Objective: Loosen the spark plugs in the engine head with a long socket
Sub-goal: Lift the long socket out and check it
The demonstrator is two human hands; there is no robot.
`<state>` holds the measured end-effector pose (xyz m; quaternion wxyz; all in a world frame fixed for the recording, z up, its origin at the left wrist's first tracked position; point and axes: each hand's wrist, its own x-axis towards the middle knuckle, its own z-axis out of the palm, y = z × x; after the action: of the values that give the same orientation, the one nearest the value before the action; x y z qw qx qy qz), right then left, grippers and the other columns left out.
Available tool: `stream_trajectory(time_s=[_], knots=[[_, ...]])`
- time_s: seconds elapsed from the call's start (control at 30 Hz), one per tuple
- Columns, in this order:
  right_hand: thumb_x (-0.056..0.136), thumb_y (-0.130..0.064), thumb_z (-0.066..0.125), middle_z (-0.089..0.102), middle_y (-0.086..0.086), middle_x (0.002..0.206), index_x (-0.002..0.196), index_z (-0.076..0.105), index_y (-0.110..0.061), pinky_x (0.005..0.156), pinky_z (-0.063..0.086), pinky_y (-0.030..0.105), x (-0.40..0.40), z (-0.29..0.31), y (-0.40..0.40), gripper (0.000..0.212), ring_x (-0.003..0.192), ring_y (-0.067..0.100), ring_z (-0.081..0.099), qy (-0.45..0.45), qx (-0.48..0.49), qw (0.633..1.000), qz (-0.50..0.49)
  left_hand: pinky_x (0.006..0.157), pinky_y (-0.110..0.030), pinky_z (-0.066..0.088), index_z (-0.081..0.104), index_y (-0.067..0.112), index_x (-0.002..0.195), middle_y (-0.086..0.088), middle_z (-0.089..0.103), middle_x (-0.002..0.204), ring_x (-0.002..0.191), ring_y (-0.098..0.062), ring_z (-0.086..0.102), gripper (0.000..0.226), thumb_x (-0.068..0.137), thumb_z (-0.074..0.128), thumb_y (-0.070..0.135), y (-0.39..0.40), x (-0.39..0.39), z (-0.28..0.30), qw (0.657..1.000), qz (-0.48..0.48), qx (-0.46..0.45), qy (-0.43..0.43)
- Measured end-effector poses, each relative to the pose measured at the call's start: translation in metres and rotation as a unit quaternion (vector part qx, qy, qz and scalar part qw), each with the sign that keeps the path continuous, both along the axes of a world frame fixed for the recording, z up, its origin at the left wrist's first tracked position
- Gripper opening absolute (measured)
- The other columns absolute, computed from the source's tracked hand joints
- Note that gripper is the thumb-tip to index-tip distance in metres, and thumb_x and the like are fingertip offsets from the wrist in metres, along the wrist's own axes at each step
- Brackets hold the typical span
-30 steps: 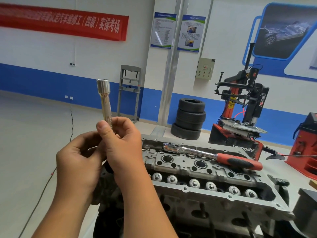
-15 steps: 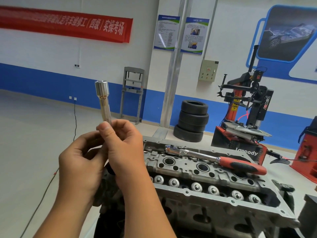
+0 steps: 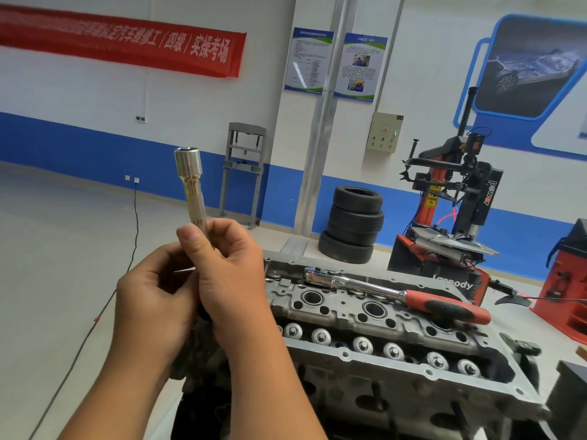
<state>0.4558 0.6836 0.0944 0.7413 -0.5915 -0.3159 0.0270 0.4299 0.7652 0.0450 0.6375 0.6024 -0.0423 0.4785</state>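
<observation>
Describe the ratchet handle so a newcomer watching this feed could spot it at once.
Find the grey engine head at lower right. Lying loose across its top, over the round plug wells, is the ratchet handle: a chrome shaft with its head toward the hands and a red-and-black grip pointing right. Unlike the long socket held upright in the hands, nothing holds it.

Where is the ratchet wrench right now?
The ratchet wrench lies across the top of the engine head, right of both hands, red handle pointing right.

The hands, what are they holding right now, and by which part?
Both the right hand and left hand grip the long socket by its lower shaft, with the wide end pointing up.
</observation>
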Motion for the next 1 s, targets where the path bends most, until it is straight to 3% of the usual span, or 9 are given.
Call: stream_trajectory(time_s=[0.13, 0.23, 0.33, 0.43, 0.5, 0.67, 0.8, 0.9, 1.0], knots=[[0.098, -0.028, 0.070, 0.067, -0.010, 0.084, 0.098, 0.072, -0.018, 0.075, 0.055, 0.027, 0.0005, 0.0018, 0.0005, 0.010, 0.077, 0.005, 0.060, 0.022, 0.025, 0.999, -0.007, 0.064, -0.016, 0.057, 0.079, 0.038, 0.110, 0.003, 0.080, 0.104, 0.095, -0.014, 0.078, 0.029, 0.105, 0.058, 0.020, -0.0025, -0.0031, 0.0029, 0.996, -0.083, -0.023, -0.011], [0.102, -0.031, 0.065, 0.071, -0.006, 0.092, 0.101, 0.073, -0.017, 0.080, 0.055, 0.026, -0.0002, 0.0031, 0.0019, 0.017, 0.083, 0.003, 0.064, 0.021, 0.014, 1.000, -0.002, 0.068, -0.017, 0.058, 0.079, 0.046, 0.102, 0.009, 0.080, 0.100, 0.090, -0.010, 0.078, 0.040, 0.104, 0.061, 0.011, -0.0027, -0.0013, 0.0035, 0.999, -0.022, -0.023, -0.007], [0.097, -0.030, 0.071, 0.077, 0.002, 0.107, 0.100, 0.068, -0.025, 0.086, 0.057, 0.028, -0.0003, 0.0027, 0.0013, 0.007, 0.096, 0.014, 0.072, 0.026, 0.019, 0.999, 0.007, 0.083, -0.036, 0.060, 0.079, 0.040, 0.101, 0.007, 0.080, 0.100, 0.093, -0.015, 0.078, 0.031, 0.097, 0.072, 0.010, 0.0006, 0.0029, -0.0002, 0.999, 0.002, -0.042, -0.007], [0.096, -0.024, 0.072, 0.076, 0.011, 0.110, 0.100, 0.065, -0.021, 0.092, 0.059, 0.039, 0.0007, 0.0014, 0.0010, 0.009, 0.095, 0.018, 0.072, 0.019, 0.018, 1.000, 0.005, 0.073, -0.021, 0.060, 0.078, 0.046, 0.093, 0.010, 0.080, 0.096, 0.089, -0.010, 0.078, 0.030, 0.090, 0.077, 0.017, 0.0000, 0.0012, 0.0006, 0.999, 0.010, -0.044, -0.018], [0.099, -0.025, 0.068, 0.076, 0.006, 0.102, 0.100, 0.069, -0.017, 0.090, 0.059, 0.036, 0.0005, 0.0021, 0.0007, 0.008, 0.088, 0.009, 0.068, 0.016, 0.018, 1.000, 0.002, 0.070, -0.013, 0.057, 0.079, 0.045, 0.098, 0.010, 0.080, 0.098, 0.091, -0.009, 0.077, 0.020, 0.089, 0.073, 0.028, -0.0029, -0.0028, 0.0037, 0.999, -0.022, -0.037, -0.025], [0.104, -0.033, 0.060, 0.066, -0.012, 0.081, 0.107, 0.072, -0.011, 0.077, 0.055, 0.025, 0.0010, 0.0034, 0.0008, 0.025, 0.074, -0.002, 0.061, 0.026, 0.011, 0.999, -0.014, 0.068, -0.016, 0.058, 0.080, 0.040, 0.105, 0.003, 0.081, 0.101, 0.092, -0.013, 0.078, 0.029, 0.105, 0.058, 0.020, -0.0041, -0.0027, 0.0064, 0.997, -0.058, -0.040, -0.004], [0.096, -0.027, 0.074, 0.075, 0.007, 0.101, 0.102, 0.066, -0.016, 0.078, 0.057, 0.026, -0.0005, 0.0035, 0.0000, 0.015, 0.082, 0.008, 0.067, 0.022, 0.014, 1.000, -0.006, 0.080, -0.036, 0.060, 0.080, 0.037, 0.097, 0.004, 0.081, 0.096, 0.089, -0.016, 0.078, 0.011, 0.090, 0.074, 0.031, -0.0024, -0.0002, 0.0027, 0.998, -0.002, -0.064, -0.011], [0.098, -0.027, 0.069, 0.076, 0.012, 0.108, 0.096, 0.067, -0.020, 0.091, 0.058, 0.036, -0.0027, 0.0036, -0.0002, 0.007, 0.090, 0.012, 0.068, 0.021, 0.004, 1.000, 0.005, 0.073, -0.025, 0.059, 0.079, 0.044, 0.093, 0.009, 0.080, 0.093, 0.085, -0.010, 0.078, 0.015, 0.079, 0.075, 0.042, -0.0026, -0.0024, 0.0026, 0.998, 0.013, -0.055, -0.014], [0.103, -0.034, 0.062, 0.072, 0.002, 0.094, 0.100, 0.071, -0.015, 0.089, 0.058, 0.037, -0.0022, 0.0039, -0.0004, 0.021, 0.083, 0.003, 0.064, 0.025, -0.007, 1.000, -0.011, 0.064, -0.014, 0.056, 0.080, 0.042, 0.101, 0.007, 0.081, 0.097, 0.085, -0.007, 0.077, 0.017, 0.095, 0.066, 0.034, -0.0047, -0.0047, 0.0051, 0.998, -0.037, -0.038, -0.019]])
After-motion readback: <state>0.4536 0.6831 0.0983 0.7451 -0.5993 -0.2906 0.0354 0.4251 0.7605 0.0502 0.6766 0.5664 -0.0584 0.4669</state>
